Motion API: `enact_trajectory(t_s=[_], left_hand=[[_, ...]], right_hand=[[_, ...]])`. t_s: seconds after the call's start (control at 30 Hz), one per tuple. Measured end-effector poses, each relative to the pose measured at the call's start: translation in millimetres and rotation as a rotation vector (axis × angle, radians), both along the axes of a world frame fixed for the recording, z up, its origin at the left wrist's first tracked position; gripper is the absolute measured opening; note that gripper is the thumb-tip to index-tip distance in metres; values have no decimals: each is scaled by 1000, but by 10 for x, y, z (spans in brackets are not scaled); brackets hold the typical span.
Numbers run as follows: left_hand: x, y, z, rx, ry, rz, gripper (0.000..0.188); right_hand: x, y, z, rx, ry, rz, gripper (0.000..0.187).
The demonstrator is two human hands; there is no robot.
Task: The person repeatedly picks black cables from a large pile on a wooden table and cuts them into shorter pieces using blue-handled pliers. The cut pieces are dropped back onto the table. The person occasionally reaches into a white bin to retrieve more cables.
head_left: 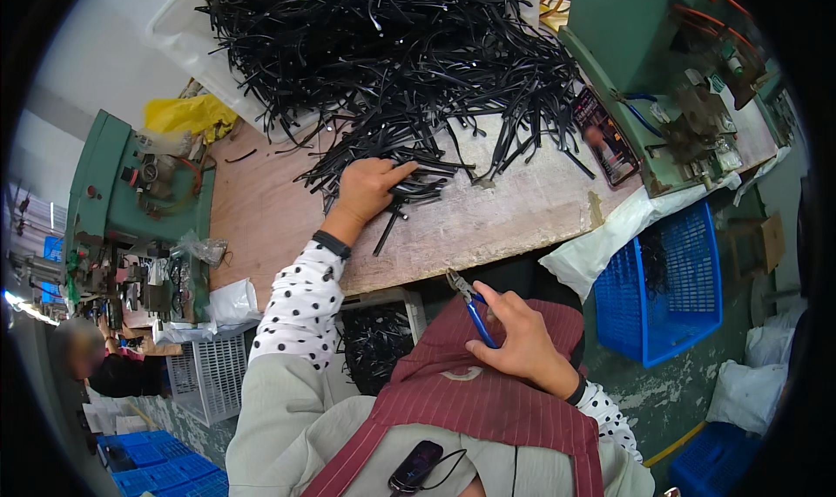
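Note:
A heap of thin black strips with bent ends, resembling eyeglass temples (383,70), covers the far part of the worktable (488,223). On the near edge of this heap rests my left hand (367,186), palm down. Its thumb spreads to the right over the strips, while its other fingertips are partly hidden. My right hand (522,338) is in front of the table edge, above my lap, holding blue-handled cutting pliers (475,312). The pliers' jaws point up and left toward the table edge, with nothing visible between them.
Green machines stand at the left (117,188) and the right (618,35). A blue basket (657,292) is right of the table, and a white crate (209,375) stands lower left. Below the table edge, a container holds more black pieces (376,344). Another person sits far left.

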State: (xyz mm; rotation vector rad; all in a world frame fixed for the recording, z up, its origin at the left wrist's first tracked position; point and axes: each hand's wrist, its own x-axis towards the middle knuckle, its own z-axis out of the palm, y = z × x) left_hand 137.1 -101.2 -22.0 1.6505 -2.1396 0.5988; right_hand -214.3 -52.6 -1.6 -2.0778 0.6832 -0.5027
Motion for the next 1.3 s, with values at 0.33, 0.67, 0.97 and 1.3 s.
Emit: enact_trajectory(t_s=[0.33,0.67,0.97,1.3], left_hand=[[-729,586,491,297,1531,111,46],[-802,619,112,170,2577,25,28],[-625,162,113,206,207,-35,26],[-928,228,311,199,1296,-37,36]], right_hand=[[25,8,23,34,15,4,82],[-47,-14,-58,14,35,-76,86],[26,9,-35,-15,33,-22,88],[-88,-83,-70,-57,-32,-108,89]])
